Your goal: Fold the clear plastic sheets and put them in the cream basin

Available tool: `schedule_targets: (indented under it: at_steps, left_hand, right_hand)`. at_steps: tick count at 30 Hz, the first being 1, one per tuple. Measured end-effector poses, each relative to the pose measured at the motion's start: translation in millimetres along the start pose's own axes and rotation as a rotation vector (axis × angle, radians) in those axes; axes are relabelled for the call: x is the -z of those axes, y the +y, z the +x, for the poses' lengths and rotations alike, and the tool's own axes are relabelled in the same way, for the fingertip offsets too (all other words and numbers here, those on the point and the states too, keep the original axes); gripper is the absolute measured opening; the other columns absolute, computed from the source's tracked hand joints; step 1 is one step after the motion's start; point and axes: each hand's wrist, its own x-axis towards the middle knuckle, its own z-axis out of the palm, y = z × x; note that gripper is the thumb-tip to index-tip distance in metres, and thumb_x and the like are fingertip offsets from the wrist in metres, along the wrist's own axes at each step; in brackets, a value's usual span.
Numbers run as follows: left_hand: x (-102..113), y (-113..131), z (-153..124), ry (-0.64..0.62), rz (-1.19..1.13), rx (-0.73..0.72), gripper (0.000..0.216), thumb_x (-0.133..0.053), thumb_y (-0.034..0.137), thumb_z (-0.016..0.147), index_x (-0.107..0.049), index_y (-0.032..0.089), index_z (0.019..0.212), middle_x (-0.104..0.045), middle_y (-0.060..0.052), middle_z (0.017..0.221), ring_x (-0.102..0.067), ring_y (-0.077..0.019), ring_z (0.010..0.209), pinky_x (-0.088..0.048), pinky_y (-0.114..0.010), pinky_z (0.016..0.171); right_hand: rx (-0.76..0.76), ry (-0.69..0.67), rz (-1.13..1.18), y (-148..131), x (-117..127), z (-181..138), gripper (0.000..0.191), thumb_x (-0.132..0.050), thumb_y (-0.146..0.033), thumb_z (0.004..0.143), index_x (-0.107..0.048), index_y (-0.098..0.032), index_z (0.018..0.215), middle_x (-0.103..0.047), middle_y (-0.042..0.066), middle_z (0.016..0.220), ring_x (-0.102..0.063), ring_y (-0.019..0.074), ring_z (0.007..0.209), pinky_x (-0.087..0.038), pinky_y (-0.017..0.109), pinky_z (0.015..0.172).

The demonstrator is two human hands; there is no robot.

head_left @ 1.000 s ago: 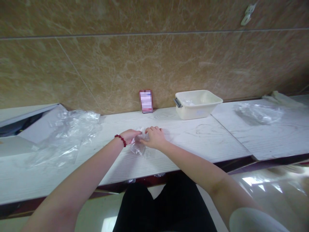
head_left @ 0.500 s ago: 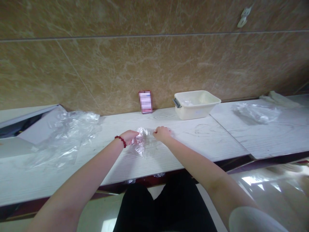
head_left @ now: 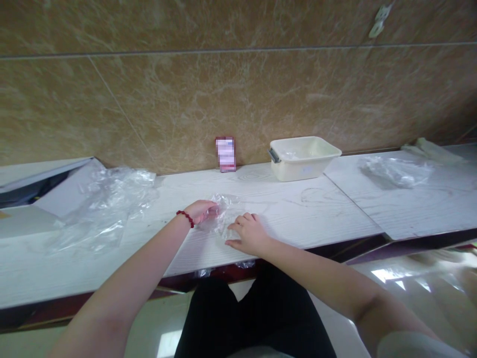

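A small clear plastic bag [head_left: 222,215] lies crumpled on the white wood-grain table [head_left: 298,214] in front of me. My left hand [head_left: 202,210], with a red bead bracelet at the wrist, is closed on the bag's left edge. Just nearer to me, my right hand [head_left: 248,233] rests at the bag's lower right side. Its fingers are loosely curled and lie on the plastic.
A large heap of clear plastic bags [head_left: 100,209] lies at the left. A cream plastic tub [head_left: 302,157] and a small card [head_left: 225,154] stand against the marble wall. More clear plastic [head_left: 395,170] lies at the right. My dark-clothed lap sits below the table's front edge.
My right hand has come back toward me, from the bag's far right edge to its near side. The bag has been spread out a little. My left hand has stayed put.
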Motion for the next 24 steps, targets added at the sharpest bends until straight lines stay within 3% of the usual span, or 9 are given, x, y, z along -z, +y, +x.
schedule_targets:
  at_steps: [8,14,20,24]
  left_hand:
    - [12,-2,-7,-0.229,0.049,-0.079,0.03,-0.069,0.012,0.055,-0.059,0.01,0.084,-0.063,-0.007,0.082,-0.058,-0.0111,0.071,-0.045,-0.02,0.068]
    - [17,-5,-8,-0.386,0.075,-0.114,0.041,-0.069,0.006,0.054,-0.056,0.012,0.093,-0.062,-0.005,0.084,-0.057,-0.0092,0.071,-0.044,-0.019,0.067]
    - [17,-8,-1,-0.299,0.057,-0.115,0.035,-0.068,0.011,0.057,-0.056,0.012,0.089,-0.062,-0.005,0.084,-0.058,-0.0106,0.072,-0.046,-0.02,0.067]
    - [14,-6,6,-0.165,-0.01,-0.045,0.024,-0.062,0.023,0.066,-0.055,0.013,0.086,-0.063,-0.006,0.078,-0.06,-0.0134,0.067,-0.049,-0.025,0.062]
  right_hand:
    - [-0.03,-0.009,-0.112,1,2,-1,0.042,-0.032,-0.056,0.076,-0.06,-0.031,0.096,-0.051,0.008,0.093,-0.037,0.024,0.089,-0.021,0.041,0.077]
    - [0.004,-0.024,-0.141,16,8,1,0.037,-0.034,-0.05,0.078,-0.059,-0.032,0.098,-0.05,0.007,0.096,-0.036,0.0234,0.09,-0.021,0.041,0.079]
    - [0.019,0.009,-0.092,25,3,2,0.032,-0.038,-0.046,0.078,-0.058,-0.032,0.098,-0.05,0.006,0.096,-0.037,0.0213,0.091,-0.023,0.039,0.079]
    - [-0.133,0.117,0.009,39,-2,10,0.029,-0.039,-0.041,0.079,-0.058,-0.027,0.097,-0.052,0.006,0.096,-0.04,0.0195,0.091,-0.026,0.035,0.079]
